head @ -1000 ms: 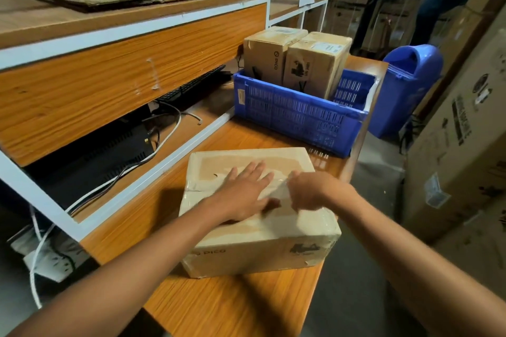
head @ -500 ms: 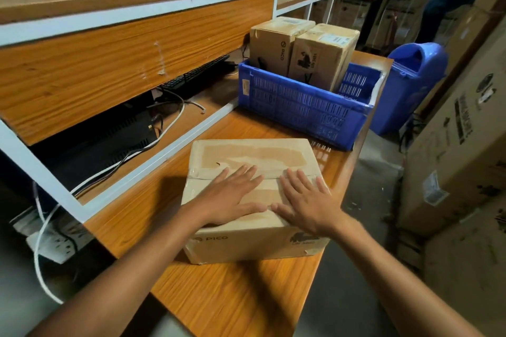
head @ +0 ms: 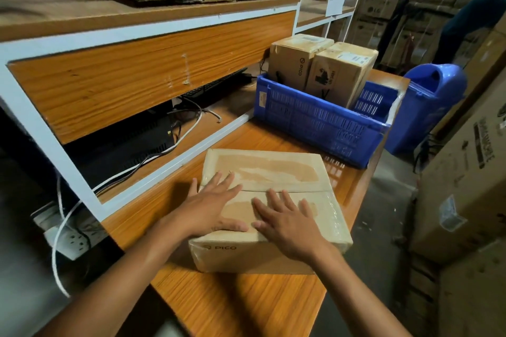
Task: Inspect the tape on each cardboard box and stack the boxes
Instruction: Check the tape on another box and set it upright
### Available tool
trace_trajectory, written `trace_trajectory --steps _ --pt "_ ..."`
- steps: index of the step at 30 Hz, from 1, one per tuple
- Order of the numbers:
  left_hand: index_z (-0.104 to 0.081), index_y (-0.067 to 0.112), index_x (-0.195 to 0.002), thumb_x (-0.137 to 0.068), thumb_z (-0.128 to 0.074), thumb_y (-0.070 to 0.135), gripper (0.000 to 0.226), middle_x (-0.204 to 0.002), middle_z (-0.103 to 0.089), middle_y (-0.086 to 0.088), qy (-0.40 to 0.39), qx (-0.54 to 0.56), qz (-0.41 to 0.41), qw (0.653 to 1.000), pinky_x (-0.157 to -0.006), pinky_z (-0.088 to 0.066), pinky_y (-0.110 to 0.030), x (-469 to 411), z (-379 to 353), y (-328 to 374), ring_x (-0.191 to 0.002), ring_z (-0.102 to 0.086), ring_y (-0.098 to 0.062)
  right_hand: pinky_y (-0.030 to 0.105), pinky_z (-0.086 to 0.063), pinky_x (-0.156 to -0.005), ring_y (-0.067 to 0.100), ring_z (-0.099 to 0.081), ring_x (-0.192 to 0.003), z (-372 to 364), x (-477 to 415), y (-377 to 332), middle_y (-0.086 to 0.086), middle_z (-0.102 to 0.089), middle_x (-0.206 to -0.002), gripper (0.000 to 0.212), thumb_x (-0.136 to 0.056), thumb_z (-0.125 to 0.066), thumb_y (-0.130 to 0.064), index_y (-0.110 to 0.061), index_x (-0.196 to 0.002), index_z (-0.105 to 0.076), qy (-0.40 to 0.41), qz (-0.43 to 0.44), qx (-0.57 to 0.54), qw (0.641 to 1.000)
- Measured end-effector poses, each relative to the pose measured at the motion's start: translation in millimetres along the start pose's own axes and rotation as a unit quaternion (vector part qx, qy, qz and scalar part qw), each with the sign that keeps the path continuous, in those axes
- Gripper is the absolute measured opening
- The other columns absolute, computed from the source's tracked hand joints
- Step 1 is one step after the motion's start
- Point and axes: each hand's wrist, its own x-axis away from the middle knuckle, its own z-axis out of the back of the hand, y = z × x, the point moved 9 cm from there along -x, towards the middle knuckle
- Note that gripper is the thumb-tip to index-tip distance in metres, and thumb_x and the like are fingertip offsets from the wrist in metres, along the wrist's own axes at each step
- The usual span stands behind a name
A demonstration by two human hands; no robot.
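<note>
Just in front of the blue crate, a taped cardboard box lies flat under a person's left hand and right hand, fingers spread flat by the seam, grasping nothing. Two more boxes stand inside the crate. Glare on the glossy tape could hide a lifted edge, letting a loose seam pass.

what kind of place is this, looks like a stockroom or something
Most likely a warehouse or stockroom packing bench. Large cartons are stacked along the right, a blue crate on the wooden bench holds two small boxes, and both hands press on a taped box.
</note>
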Motion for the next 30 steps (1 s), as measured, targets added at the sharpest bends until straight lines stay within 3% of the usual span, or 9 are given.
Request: trace_trajectory --steps 5,8,12,15,18,21,24,27,30 --pt "-0.023 0.04 -0.156 -0.089 -0.058 0.061 0.078 -0.166 -0.004 0.012 0.087 -0.001 -0.03 0.996 -0.123 -0.003 -0.047 11.4 19.6 13.1 -0.153 0.001 -0.011 0.048 -0.044 -0.104 0.021 -0.042 -0.128 22.6 -20.2 -20.8 -0.001 -0.044 -0.145 0.04 -0.102 -0.044 -0.047 -0.033 -0.14 -0.049 0.028 0.048 -0.008 0.998" --pt "-0.046 0.035 -0.145 -0.097 -0.058 0.041 0.05 -0.154 -0.036 0.012 0.173 0.019 -0.055 0.983 -0.121 -0.028 -0.038 25.4 22.2 16.4 -0.142 -0.029 -0.009 0.043 -0.049 -0.095 0.017 -0.049 -0.116 18.7 -26.4 -41.5 -0.006 -0.056 -0.132 0.034 -0.1 -0.051 -0.039 -0.035 -0.134 -0.058 0.074 0.109 -0.014 0.991" --pt "-0.061 0.026 -0.132 -0.097 -0.057 0.041 0.039 -0.137 -0.052 0.008 0.217 0.054 -0.083 0.971 -0.112 -0.037 -0.039 29.4 23.2 12.1 -0.127 -0.04 -0.007 0.043 -0.047 -0.103 0.021 -0.044 -0.133 17.5 -29.9 -35.3 -0.005 -0.046 -0.148 0.041 -0.104 -0.045 -0.044 -0.038 -0.145 -0.048 0.048 0.108 -0.001 0.993" --pt "-0.044 0.028 -0.147 -0.093 -0.062 0.043 0.058 -0.154 -0.035 0.004 0.2 0.043 -0.078 0.976 -0.121 -0.023 -0.04 16.6 30.3 7.2 -0.143 -0.026 -0.013 0.043 -0.049 -0.101 0.022 -0.051 -0.127 42.9 -46.6 -28.3 -0.002 -0.049 -0.143 0.046 -0.094 -0.061 -0.047 -0.036 -0.138 -0.055 0.034 0.075 -0.055 0.995" --pt "-0.007 0.031 -0.159 -0.091 -0.06 0.056 0.09 -0.168 0.001 0.006 0.12 0.022 -0.036 0.992 -0.124 -0.002 -0.042 -4.5 30.1 -13.2 -0.153 0.007 -0.013 0.049 -0.036 -0.116 0.027 -0.03 -0.146 46.0 -65.7 -27.6 0.002 -0.027 -0.162 0.081 -0.085 -0.073 -0.049 -0.031 -0.154 -0.034 -0.023 0.05 -0.043 0.998" --pt "0.003 0.029 -0.159 -0.091 -0.048 0.068 0.094 -0.165 0.018 0.003 0.024 -0.025 -0.013 0.999 -0.124 0.004 -0.051 -17.1 17.4 -25.2 -0.151 0.02 -0.014 0.05 -0.037 -0.113 0.029 -0.03 -0.141 31.6 -81.1 -21.8 0.001 -0.025 -0.156 0.094 -0.084 -0.073 -0.053 -0.028 -0.158 -0.023 -0.093 0.043 -0.011 0.995" --pt "-0.002 0.03 -0.159 -0.084 -0.045 0.078 0.099 -0.167 0.012 0.003 0.003 -0.072 0.004 0.997 -0.121 0.005 -0.06 -19.7 20.2 -25.4 -0.153 0.013 -0.017 0.049 -0.038 -0.112 0.026 -0.032 -0.135 21.8 -83.6 -19.6 0.001 -0.027 -0.148 0.094 -0.085 -0.072 -0.054 -0.025 -0.159 -0.021 -0.125 0.069 0.023 0.989" --pt "-0.01 0.029 -0.16 -0.081 -0.049 0.08 0.101 -0.167 -0.008 0.001 0.022 -0.076 0.014 0.997 -0.12 -0.001 -0.063 -26.2 40.4 -15.8 -0.153 -0.006 -0.022 0.043 -0.036 -0.114 0.026 -0.036 -0.138 38.7 -72.5 -3.3 -0.002 -0.033 -0.153 0.09 -0.085 -0.075 -0.046 -0.025 -0.158 -0.026 -0.106 0.054 -0.076 0.99" --pt "-0.002 0.03 -0.16 -0.085 -0.042 0.079 0.098 -0.168 0.004 -0.003 0.037 -0.032 0.012 0.999 -0.122 -0.001 -0.059 -37.5 39.8 2.7 -0.154 0.005 -0.024 0.046 -0.034 -0.114 0.024 -0.034 -0.139 56.0 -63.6 40.7 0.001 -0.032 -0.157 0.09 -0.082 -0.076 -0.049 -0.033 -0.156 -0.028 -0.067 -0.012 -0.024 0.997"
